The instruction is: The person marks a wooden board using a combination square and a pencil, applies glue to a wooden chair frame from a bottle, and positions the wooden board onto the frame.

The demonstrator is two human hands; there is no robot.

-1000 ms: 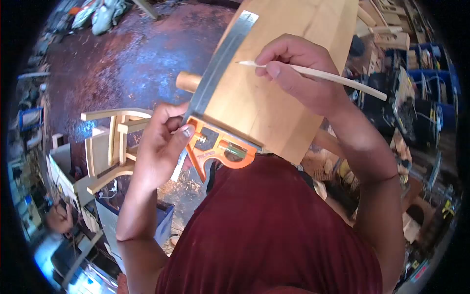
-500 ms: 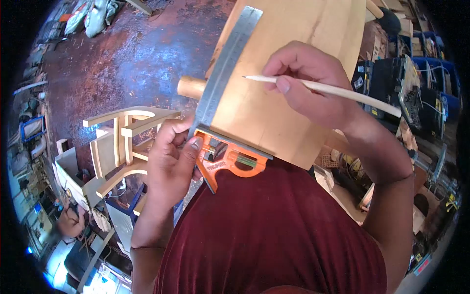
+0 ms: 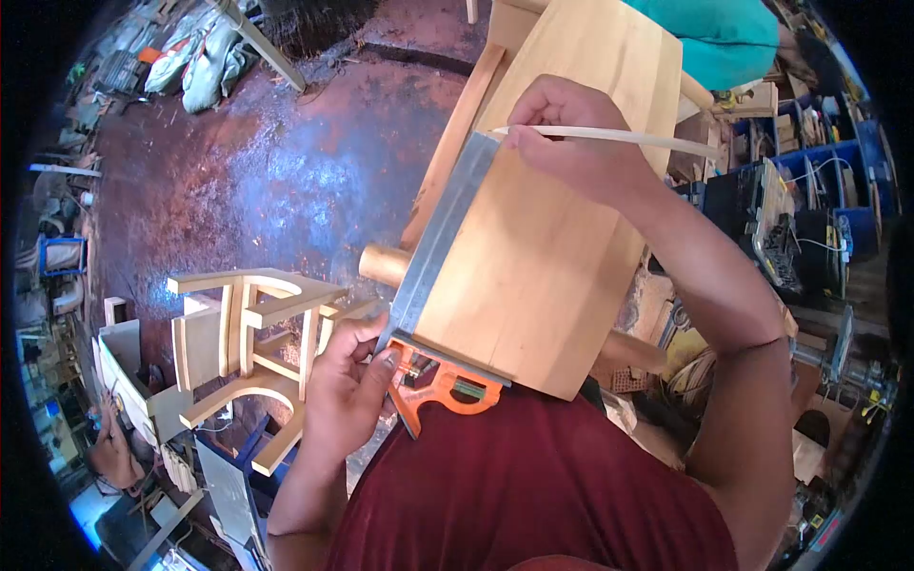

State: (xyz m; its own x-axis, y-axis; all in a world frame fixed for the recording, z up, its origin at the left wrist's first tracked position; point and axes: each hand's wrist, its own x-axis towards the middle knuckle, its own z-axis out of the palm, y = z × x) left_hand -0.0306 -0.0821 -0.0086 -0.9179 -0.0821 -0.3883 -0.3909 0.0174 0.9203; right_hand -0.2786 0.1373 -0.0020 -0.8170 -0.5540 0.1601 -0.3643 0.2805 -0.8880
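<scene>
bluish glare on floor [image 3: 286, 181] | soft shadow on board [image 3: 552, 257] | fisheye-bent edges, black corners

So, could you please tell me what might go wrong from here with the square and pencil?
The left hand holds the combination square only near its orange head, so the blade might swing at its far end.

The pencil, held in the right hand, has its tip by that far end and could slip past it.

The board's near end lies close to the red shirt, so leaning in might nudge it.
</scene>
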